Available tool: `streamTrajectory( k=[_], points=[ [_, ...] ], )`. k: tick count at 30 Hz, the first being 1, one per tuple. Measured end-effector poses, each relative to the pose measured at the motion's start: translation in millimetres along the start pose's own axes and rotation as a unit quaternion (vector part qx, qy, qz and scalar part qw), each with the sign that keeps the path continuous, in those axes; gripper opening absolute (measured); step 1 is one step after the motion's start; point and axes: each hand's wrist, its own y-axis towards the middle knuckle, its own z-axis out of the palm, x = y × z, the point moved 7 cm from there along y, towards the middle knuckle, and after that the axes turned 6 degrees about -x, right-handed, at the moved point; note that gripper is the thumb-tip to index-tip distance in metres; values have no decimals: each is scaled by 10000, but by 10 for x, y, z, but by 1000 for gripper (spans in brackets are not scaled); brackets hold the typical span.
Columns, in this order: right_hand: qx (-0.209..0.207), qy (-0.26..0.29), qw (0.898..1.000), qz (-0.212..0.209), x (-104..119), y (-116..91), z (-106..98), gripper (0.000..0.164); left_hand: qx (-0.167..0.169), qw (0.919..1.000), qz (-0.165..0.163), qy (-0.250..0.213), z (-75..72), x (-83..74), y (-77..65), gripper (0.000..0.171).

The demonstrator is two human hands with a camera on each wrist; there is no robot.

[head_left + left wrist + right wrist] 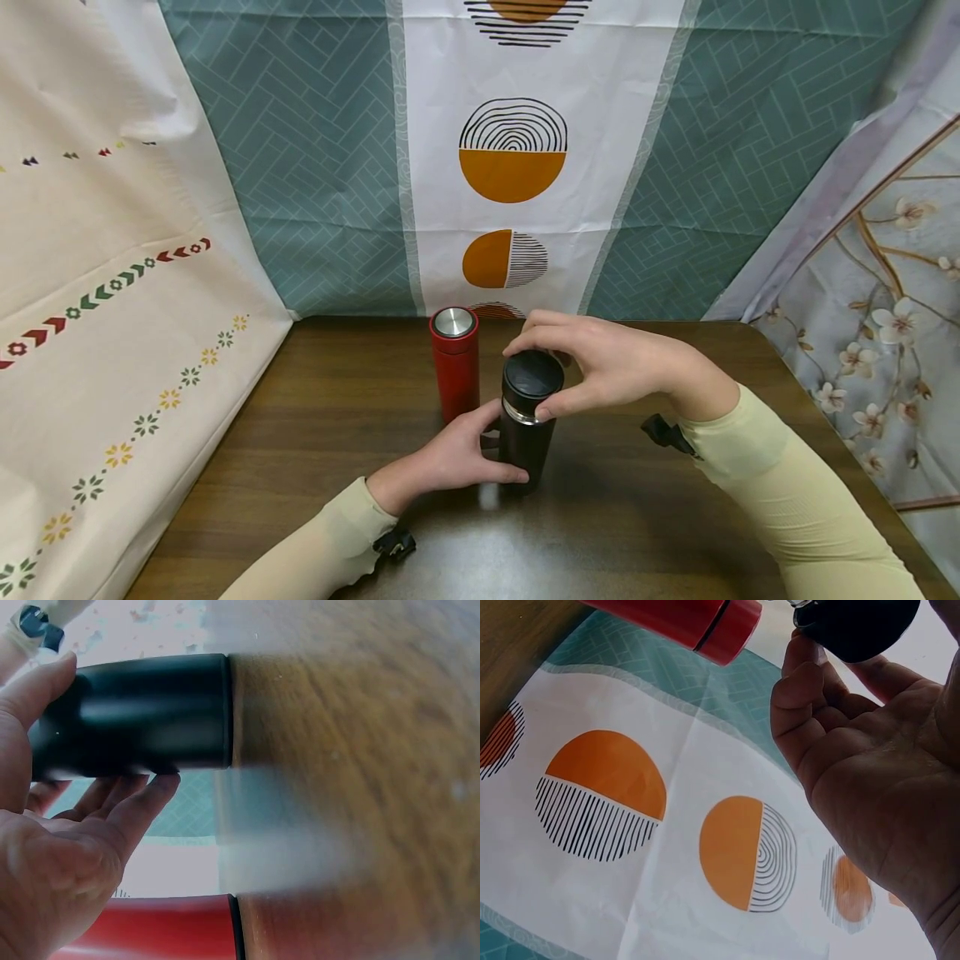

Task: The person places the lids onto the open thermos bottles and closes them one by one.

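A black thermos flask (pixel 523 446) stands upright on the table, its base right at the wood in the left wrist view. My left hand (pixel 453 454) grips its body from the left, the thumb on the near side and the other fingers behind it. My right hand (pixel 611 362) holds the black lid (pixel 533 377) between thumb and fingers. Below the lid, a band of the silver neck (pixel 517 413) shows. Just behind my left hand is a red thermos flask (pixel 457 379) with a silver-topped lid, upright and untouched.
The brown wooden table (pixel 337 383) reaches back to a green and white patterned cloth (pixel 330 167). A cream embroidered cloth (pixel 112 225) hangs on the left, a flowered one (pixel 892 358) on the right. Each wrist wears a black strap.
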Motion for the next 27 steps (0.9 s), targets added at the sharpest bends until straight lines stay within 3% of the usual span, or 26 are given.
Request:
streamTrajectory(
  k=[27],
  points=[
    [120,-206,9997,-94,3,-29,73,58,0,9999,-124,-64,2,-5,-18,75]
  ],
)
